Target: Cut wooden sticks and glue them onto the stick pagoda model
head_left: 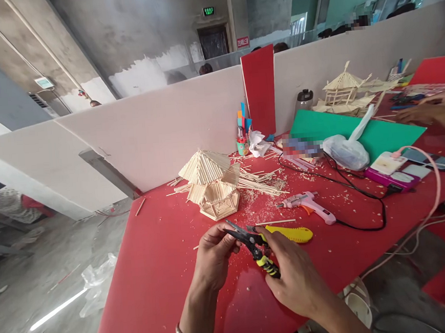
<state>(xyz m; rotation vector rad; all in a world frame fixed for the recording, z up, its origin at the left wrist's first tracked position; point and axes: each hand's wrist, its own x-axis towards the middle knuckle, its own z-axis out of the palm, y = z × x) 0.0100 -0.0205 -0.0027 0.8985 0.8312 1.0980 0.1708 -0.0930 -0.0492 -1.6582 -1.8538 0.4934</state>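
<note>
My right hand [298,271] is wrapped around the black-and-yellow handles of hand cutters [268,266], whose dark jaws point up and left. Fingers pinched together, my left hand [211,257] is at the tips of those jaws; whatever it grips is too small or hidden to make out. Beyond both hands stands a small pavilion model [209,170] built of pale wooden sticks, with a tiered roof and a six-sided base. A yellow utility knife [299,234] lies just behind my right hand. A pink hot glue gun [316,208] rests farther right.
Loose sticks [260,182] and shavings cover the red table [146,275] behind the model. A cup of markers [243,145], a green board [381,131], a plastic bag [346,151], a purple power strip [391,179] and cables lie beyond. Another person's hands [430,111] are at far right.
</note>
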